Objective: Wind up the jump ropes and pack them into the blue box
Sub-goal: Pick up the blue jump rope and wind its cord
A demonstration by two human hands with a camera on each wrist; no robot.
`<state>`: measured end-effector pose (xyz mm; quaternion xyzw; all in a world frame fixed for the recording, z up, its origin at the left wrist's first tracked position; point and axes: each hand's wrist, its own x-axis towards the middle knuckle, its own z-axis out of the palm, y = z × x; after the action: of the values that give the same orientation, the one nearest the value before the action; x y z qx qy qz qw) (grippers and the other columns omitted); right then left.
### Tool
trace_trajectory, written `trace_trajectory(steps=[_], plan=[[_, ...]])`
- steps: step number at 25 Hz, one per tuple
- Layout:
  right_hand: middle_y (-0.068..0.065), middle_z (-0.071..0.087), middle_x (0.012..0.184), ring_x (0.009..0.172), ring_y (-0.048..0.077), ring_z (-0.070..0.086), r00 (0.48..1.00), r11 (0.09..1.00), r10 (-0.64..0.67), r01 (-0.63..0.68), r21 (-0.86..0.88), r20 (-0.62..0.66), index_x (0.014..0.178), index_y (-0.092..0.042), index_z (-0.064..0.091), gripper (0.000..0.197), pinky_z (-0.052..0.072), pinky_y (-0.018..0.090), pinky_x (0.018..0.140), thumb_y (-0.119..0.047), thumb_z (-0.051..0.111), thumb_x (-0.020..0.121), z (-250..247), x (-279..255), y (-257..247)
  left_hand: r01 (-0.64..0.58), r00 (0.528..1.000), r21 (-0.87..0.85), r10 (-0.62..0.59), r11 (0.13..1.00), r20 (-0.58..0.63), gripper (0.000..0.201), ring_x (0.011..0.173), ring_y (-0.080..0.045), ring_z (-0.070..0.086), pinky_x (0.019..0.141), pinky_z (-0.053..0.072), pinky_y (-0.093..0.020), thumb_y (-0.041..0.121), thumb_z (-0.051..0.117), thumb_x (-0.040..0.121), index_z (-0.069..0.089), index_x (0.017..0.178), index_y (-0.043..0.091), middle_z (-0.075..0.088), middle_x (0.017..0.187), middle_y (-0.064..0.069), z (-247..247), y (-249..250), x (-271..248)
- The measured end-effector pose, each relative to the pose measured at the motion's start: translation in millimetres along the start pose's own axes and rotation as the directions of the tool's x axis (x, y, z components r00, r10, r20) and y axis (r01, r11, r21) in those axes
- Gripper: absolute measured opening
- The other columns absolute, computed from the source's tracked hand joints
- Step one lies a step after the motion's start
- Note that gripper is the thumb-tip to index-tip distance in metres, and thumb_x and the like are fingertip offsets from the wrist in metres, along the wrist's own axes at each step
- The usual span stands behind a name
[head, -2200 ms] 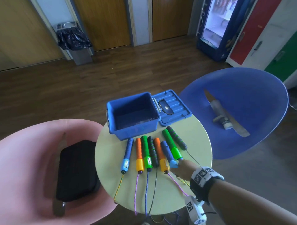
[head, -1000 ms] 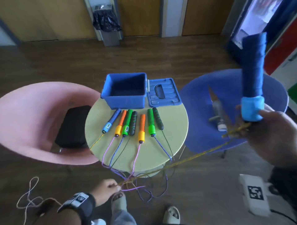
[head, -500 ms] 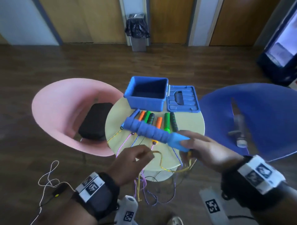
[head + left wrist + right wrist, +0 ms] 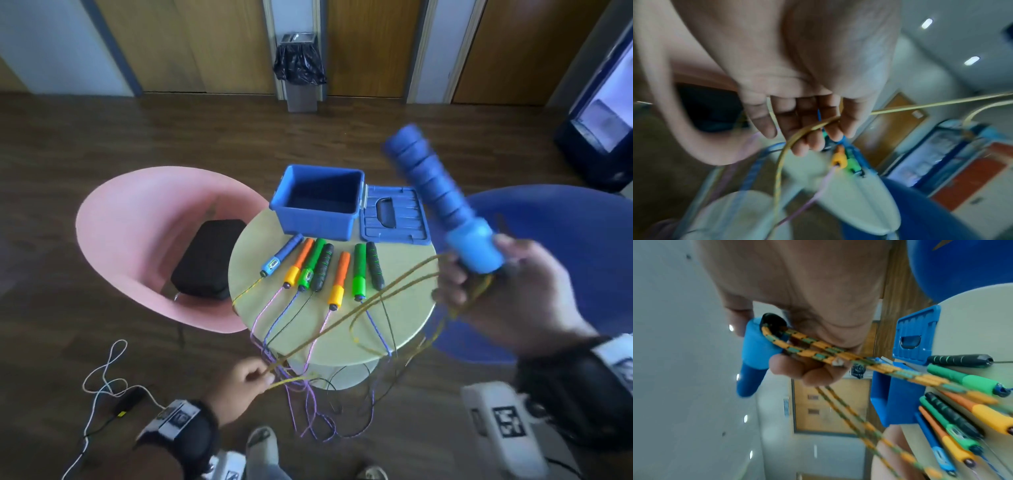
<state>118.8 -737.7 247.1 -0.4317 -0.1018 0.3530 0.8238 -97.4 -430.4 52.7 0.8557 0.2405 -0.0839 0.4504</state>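
Step in hand: winding the first rope. Right hand (image 4: 507, 291) grips the blue handle (image 4: 442, 202) w/ loops of yellow cord (image 4: 387, 294) gathered at its base; left hand (image 4: 239, 387) pinches the cord lower down. Blue box (image 4: 318, 202) sits open on the table (image 4: 404, 329), apparently empty. Next, probably: left hand brings another loop up to the right w/o snagging the other cords.

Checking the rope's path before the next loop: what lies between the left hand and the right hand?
In the head view, the yellow cord runs from the left hand to the right hand, crossing above the table's near edge and the other ropes' cords.
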Motion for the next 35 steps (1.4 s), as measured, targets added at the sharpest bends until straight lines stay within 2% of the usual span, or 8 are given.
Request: trace_trajectory(steps=[6, 12, 18, 22, 26, 30, 33, 35], plan=[[0.004, 0.060, 0.090, 0.084, 0.023, 0.062, 0.952, 0.964, -0.205, 0.237, 0.120, -0.228, 0.089, -0.014, 0.062, 0.030, 0.055, 0.037, 0.082, -0.040, 0.048, 0.082, -50, -12, -28, 0.280, 0.959, -0.113, -0.283, 0.953, -0.004, 0.034, 0.057, -0.013, 0.050, 0.057, 0.036, -0.020, 0.026, 0.067, 0.086, 0.056, 0.058, 0.008, 0.054, 0.051, 0.002, -2, -76, -25], [0.019, 0.071, 0.091, 0.092, 0.036, 0.068, 0.999, 0.992, -0.051, 0.051, -0.112, -0.003, 0.077, -0.007, 0.075, 0.046, 0.055, 0.038, 0.089, -0.035, 0.081, 0.041, -13, -8, 15, -0.143, 0.985, -0.215, 0.117, 0.966, -0.127, 0.050, 0.065, -0.019, 0.056, 0.069, 0.048, -0.032, 0.053, 0.055, 0.076, 0.061, 0.074, 0.003, 0.062, 0.066, -0.012, -22, 57, -22], [0.031, 0.066, 0.114, 0.097, 0.031, 0.068, 0.968, 0.903, 0.219, -0.153, -0.401, 0.125, 0.118, 0.004, 0.063, 0.070, 0.052, 0.028, 0.070, -0.026, 0.062, 0.055, 28, 15, 69, -0.432, 0.901, -0.173, 0.431, 0.885, -0.047, 0.038, 0.076, -0.025, 0.061, 0.075, 0.049, -0.039, 0.047, 0.055, 0.086, 0.062, 0.076, 0.011, 0.066, 0.075, -0.006, -40, 171, -25], [0.014, 0.070, 0.090, 0.081, 0.031, 0.066, 0.930, 0.912, 0.285, -0.189, -0.363, 0.232, 0.103, -0.002, 0.063, 0.053, 0.051, 0.027, 0.066, -0.026, 0.061, 0.056, 50, 23, 78, -0.531, 0.847, -0.124, 0.529, 0.838, -0.046, 0.042, 0.061, -0.013, 0.039, 0.059, 0.038, -0.035, 0.045, 0.053, 0.089, 0.049, 0.072, 0.006, 0.044, 0.061, -0.007, -50, 200, -19], [0.020, 0.056, 0.091, 0.072, 0.026, 0.058, 0.937, 0.944, 0.272, -0.216, -0.248, 0.218, 0.091, 0.002, 0.056, 0.047, 0.048, 0.033, 0.063, -0.022, 0.067, 0.052, 49, 28, 73, -0.497, 0.868, -0.213, 0.479, 0.841, -0.132, 0.037, 0.069, -0.019, 0.056, 0.069, 0.046, -0.039, 0.045, 0.054, 0.089, 0.065, 0.076, 0.012, 0.062, 0.071, -0.014, -63, 184, -16], [0.019, 0.051, 0.085, 0.070, 0.029, 0.052, 0.946, 0.969, 0.219, -0.183, -0.165, 0.237, 0.085, 0.001, 0.057, 0.058, 0.049, 0.035, 0.063, -0.026, 0.083, 0.041, 50, 30, 60, -0.255, 0.956, -0.337, 0.185, 0.906, -0.226, 0.035, 0.070, -0.011, 0.064, 0.074, 0.048, -0.028, 0.050, 0.052, 0.073, 0.072, 0.077, 0.022, 0.072, 0.078, 0.000, -50, 134, 3], [0.021, 0.052, 0.088, 0.076, 0.034, 0.053, 0.936, 0.984, 0.149, -0.108, -0.143, 0.318, 0.084, -0.002, 0.064, 0.055, 0.052, 0.038, 0.068, -0.034, 0.085, 0.045, 61, 32, 47, -0.116, 0.988, -0.074, 0.123, 0.990, 0.091, 0.019, 0.075, 0.002, 0.061, 0.076, 0.050, -0.026, 0.039, 0.060, 0.078, 0.062, 0.096, 0.045, 0.068, 0.097, 0.017, -19, 104, 19], [0.021, 0.056, 0.089, 0.077, 0.035, 0.058, 0.923, 0.993, 0.079, -0.041, -0.108, 0.376, 0.085, -0.005, 0.067, 0.046, 0.052, 0.036, 0.070, -0.034, 0.082, 0.052, 70, 34, 40, -0.086, 0.933, 0.055, 0.061, 0.995, 0.355, 0.025, 0.089, 0.006, 0.061, 0.086, 0.047, -0.018, 0.040, 0.064, 0.084, 0.054, 0.104, 0.052, 0.062, 0.111, 0.025, 6, 93, 27]])
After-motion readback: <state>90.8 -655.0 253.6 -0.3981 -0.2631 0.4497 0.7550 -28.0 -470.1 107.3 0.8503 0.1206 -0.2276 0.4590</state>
